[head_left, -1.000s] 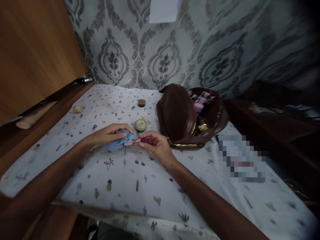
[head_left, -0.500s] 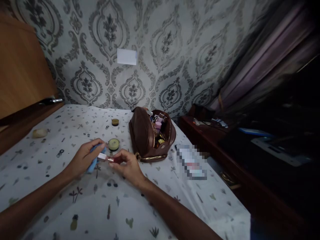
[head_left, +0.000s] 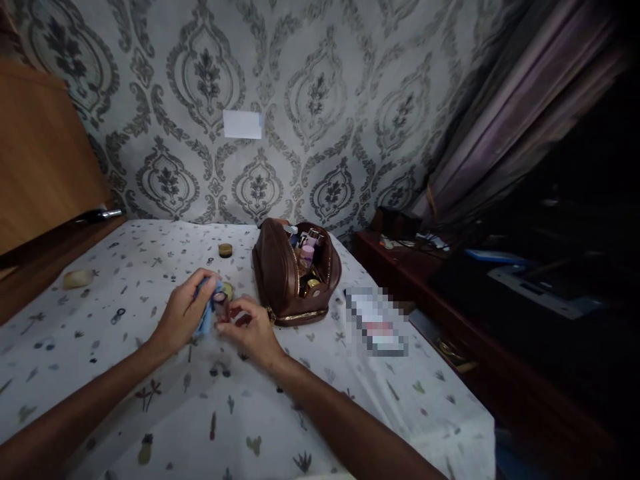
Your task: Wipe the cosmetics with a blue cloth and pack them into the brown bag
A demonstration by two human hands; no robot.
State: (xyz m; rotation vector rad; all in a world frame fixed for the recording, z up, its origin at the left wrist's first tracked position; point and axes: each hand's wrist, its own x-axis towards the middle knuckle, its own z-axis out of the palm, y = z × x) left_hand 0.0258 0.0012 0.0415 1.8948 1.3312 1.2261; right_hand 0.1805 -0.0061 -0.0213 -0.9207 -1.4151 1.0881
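My left hand (head_left: 183, 310) is closed on a crumpled blue cloth (head_left: 205, 319). Between my hands is a small pinkish lip gloss tube (head_left: 221, 305), its round end tilted toward me. The thumb and fingers of my right hand (head_left: 255, 331) pinch the tube from the right, while the cloth lies against its left side. Just behind, partly hidden by the tube and my left fingers, sits a round jar with a yellowish-green top (head_left: 228, 290). A smaller round pot (head_left: 225, 250) stands farther back.
To the right, an open brown cosmetic bag (head_left: 280, 267) holds several small items. A blurred-out phone-like object (head_left: 377, 321) lies beyond it. At far left are a pale yellowish object (head_left: 79, 279) and a wooden panel (head_left: 50, 153). The patterned cloth (head_left: 200, 413) covers the surface.
The tube has turned from lying sideways to showing its round end, and the blue cloth has shifted with my left hand up and right. The view has moved slightly.
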